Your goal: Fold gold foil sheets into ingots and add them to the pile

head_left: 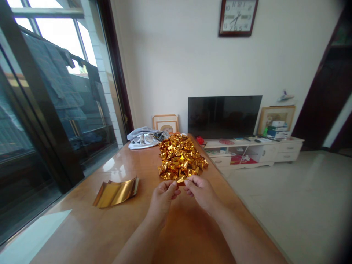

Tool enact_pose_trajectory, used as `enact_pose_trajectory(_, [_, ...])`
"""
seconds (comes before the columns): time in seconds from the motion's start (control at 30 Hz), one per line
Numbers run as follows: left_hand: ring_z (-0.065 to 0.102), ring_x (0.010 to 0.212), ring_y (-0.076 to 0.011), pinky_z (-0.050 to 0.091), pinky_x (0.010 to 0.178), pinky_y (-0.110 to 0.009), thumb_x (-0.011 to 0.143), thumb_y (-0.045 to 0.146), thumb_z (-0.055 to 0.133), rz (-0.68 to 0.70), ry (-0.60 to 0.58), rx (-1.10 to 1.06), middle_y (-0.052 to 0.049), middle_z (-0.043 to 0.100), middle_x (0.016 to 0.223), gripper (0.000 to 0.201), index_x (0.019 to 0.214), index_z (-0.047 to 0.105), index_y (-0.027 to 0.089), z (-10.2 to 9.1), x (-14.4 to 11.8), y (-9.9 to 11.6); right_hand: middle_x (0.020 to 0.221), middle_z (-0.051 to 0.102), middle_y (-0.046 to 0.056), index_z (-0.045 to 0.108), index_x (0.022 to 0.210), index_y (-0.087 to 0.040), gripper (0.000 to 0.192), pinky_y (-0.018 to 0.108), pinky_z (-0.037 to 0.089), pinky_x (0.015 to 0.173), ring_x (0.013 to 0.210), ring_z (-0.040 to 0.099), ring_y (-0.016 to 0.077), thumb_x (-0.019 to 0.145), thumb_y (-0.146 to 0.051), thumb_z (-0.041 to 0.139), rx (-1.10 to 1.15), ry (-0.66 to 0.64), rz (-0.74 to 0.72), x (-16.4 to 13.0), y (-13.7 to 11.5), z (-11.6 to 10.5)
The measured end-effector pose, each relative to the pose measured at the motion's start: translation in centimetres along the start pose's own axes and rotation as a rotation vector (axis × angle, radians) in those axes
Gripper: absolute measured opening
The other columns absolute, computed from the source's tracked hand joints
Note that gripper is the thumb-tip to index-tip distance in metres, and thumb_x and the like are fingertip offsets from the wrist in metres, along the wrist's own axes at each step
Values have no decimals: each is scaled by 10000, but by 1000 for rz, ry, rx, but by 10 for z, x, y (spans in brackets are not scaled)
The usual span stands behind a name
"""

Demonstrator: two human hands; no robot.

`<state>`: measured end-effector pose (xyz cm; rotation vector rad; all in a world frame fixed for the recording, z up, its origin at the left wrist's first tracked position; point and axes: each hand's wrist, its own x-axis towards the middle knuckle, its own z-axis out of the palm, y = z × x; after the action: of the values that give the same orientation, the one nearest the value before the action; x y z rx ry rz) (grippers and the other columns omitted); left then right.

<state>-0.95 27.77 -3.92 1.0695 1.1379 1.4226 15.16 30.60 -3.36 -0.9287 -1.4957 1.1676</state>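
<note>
Between my two hands is a small folded piece of gold foil paper (181, 180), held just in front of a heap of folded gold foil pieces (181, 156). My left hand (165, 194) pinches its left end between thumb and fingers. My right hand (199, 190) pinches the right end the same way. Fingers cover both ends of the piece, so only its middle shows. To the left of my left hand lies a stack of flat, slightly curled gold foil sheets (117, 192).
The wooden table (143, 234) has its right edge beside my right forearm. A grey-white cloth bundle (144, 138) lies at the far left of the table. A pale sheet (35, 234) rests at the near left corner. Beyond stand a television (224, 116) and a white cabinet (266, 152).
</note>
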Motion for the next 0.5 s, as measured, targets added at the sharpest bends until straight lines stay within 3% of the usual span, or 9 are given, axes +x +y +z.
enact_pose_trajectory(0.5, [638,747,-166,459,696,-269,751,494,770,46,56,6,-55,696,819,429,960,673,133,0,3,-3,758,662,16,621,891,-183,336,284,473,638,655,576,145,860,-517,634,64,45,16,0,2,4])
